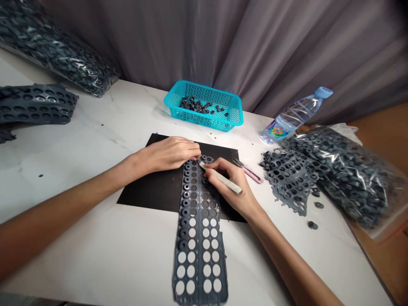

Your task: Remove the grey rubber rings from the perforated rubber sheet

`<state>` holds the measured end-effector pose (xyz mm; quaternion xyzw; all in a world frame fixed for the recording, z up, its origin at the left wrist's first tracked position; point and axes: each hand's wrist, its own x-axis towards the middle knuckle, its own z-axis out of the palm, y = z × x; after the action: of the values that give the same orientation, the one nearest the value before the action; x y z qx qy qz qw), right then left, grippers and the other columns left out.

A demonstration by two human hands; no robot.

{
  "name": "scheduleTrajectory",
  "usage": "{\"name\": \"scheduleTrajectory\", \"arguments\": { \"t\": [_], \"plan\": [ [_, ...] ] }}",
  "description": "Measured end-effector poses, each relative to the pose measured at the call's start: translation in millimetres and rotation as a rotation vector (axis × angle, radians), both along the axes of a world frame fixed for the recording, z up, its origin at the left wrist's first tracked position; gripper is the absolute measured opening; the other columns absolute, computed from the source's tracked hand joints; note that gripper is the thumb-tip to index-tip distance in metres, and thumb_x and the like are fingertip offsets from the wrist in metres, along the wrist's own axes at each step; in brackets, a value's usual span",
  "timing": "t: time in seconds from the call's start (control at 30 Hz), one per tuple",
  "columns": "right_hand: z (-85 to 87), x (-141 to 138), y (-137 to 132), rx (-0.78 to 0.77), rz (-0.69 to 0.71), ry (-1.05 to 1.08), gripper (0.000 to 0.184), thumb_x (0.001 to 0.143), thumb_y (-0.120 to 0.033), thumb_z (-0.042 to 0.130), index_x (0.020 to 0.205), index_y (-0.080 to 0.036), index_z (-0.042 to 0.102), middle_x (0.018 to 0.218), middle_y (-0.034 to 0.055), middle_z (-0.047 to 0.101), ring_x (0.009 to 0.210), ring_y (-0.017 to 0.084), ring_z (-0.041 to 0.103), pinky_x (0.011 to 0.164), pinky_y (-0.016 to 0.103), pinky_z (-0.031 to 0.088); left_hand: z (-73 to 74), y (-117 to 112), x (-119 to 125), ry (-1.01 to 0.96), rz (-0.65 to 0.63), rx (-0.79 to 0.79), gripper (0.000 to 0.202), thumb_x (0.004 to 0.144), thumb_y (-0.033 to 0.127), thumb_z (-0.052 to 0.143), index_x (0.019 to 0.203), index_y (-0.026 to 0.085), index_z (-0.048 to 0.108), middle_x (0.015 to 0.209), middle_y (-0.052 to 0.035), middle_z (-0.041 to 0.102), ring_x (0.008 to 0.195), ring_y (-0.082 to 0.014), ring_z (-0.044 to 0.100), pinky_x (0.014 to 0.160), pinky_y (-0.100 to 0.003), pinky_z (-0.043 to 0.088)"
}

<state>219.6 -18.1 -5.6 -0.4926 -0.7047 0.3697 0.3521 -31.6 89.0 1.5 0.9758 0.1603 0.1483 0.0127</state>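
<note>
A long dark grey rubber sheet (200, 238) with rows of round holes lies lengthwise before me. Small ring-shaped rubber pieces still sit along its left row, and the near holes are bare. My left hand (175, 154) is closed, its bent fingertips gripping the far end of the sheet; what lies under them is partly hidden. In my right hand (231, 180), a slim white pen-like tool (225, 178) is held like a pencil, its tip at the sheet's far end close to my left fingers. Under the sheet's far half is a black mat (153, 187).
Behind the mat stands a turquoise basket (204, 121) with small black rubber pieces. Pink-handled snips (251, 173), a holed rubber scrap (290, 178), a water bottle (293, 117) and a filled clear bag (353, 174) are at right. Another bag (63, 55) and rubber sheets (35, 106) lie left.
</note>
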Motion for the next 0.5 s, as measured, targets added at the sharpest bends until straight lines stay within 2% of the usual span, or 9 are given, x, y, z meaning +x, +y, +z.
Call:
{"name": "scheduleTrajectory", "arguments": {
  "t": [0.17,0.3,0.5],
  "plan": [
    [1.2,0.0,1.2,-0.012,0.006,0.032,0.019,0.106,-0.037,0.068,0.115,-0.022,0.075,0.1,0.0027,0.076,0.082,0.019,0.065,0.072,0.031,0.048,-2.5,2.9,-0.6,-0.059,0.03,-0.146,0.023,0.114,0.019,0.048,0.11,0.019,0.071,0.114,-0.0076,0.077,0.105,-0.0238,0.073,0.095,-0.035,0.052],
    [-4.7,2.1,1.7,-0.032,0.003,0.067,0.022,0.104,-0.039,0.073,0.119,-0.022,0.076,0.105,0.004,0.079,0.085,0.021,0.068,0.074,0.032,0.05,-5.5,5.2,-1.7,-0.074,0.043,-0.212,0.024,0.114,0.021,0.048,0.113,0.02,0.072,0.119,-0.0078,0.077,0.111,-0.0234,0.073,0.098,-0.034,0.051],
    [-4.6,1.1,2.6,-0.013,0.004,0.051,0.021,0.105,-0.039,0.072,0.116,-0.022,0.077,0.107,0.0037,0.079,0.088,0.021,0.07,0.077,0.032,0.051,-3.6,5.0,-2.0,-0.097,0.033,-0.255,0.025,0.113,0.021,0.049,0.113,0.02,0.074,0.119,-0.008,0.077,0.112,-0.023,0.072,0.101,-0.034,0.051]
  ]
}}
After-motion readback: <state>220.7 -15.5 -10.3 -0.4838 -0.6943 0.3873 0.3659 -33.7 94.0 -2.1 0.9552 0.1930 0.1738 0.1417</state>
